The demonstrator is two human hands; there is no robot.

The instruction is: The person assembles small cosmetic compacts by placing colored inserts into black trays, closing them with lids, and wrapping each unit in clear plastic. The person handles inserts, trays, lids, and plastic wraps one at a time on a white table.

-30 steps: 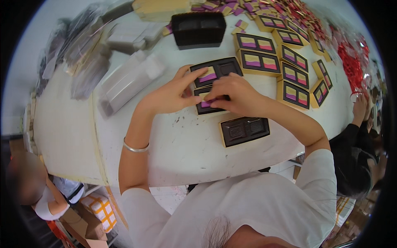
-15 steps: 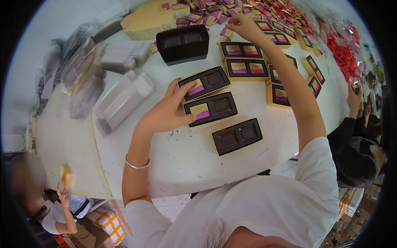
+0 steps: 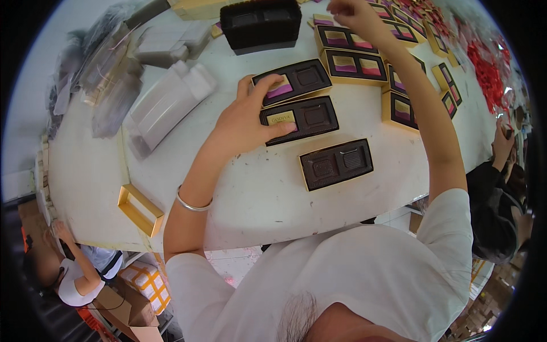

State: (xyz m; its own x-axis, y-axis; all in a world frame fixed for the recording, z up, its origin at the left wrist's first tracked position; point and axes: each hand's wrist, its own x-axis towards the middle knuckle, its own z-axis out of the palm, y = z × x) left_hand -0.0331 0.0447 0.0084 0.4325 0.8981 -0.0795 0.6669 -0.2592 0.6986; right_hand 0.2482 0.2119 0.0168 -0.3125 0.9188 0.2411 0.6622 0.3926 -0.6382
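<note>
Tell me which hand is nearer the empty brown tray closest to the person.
Left. The left hand rests on the middle tray, just up-left of the empty brown tray. The right hand reaches far across the table among the filled boxes.

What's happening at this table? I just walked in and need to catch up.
A person is at work on dark two-slot trays on a white table. The left hand rests on the middle tray, fingertips on its gold-wrapped piece. The right hand reaches to the far edge, among filled gold boxes. The farther tray holds one purple piece; the nearest tray holds no wrapped piece. What the right hand grips cannot be told.
</note>
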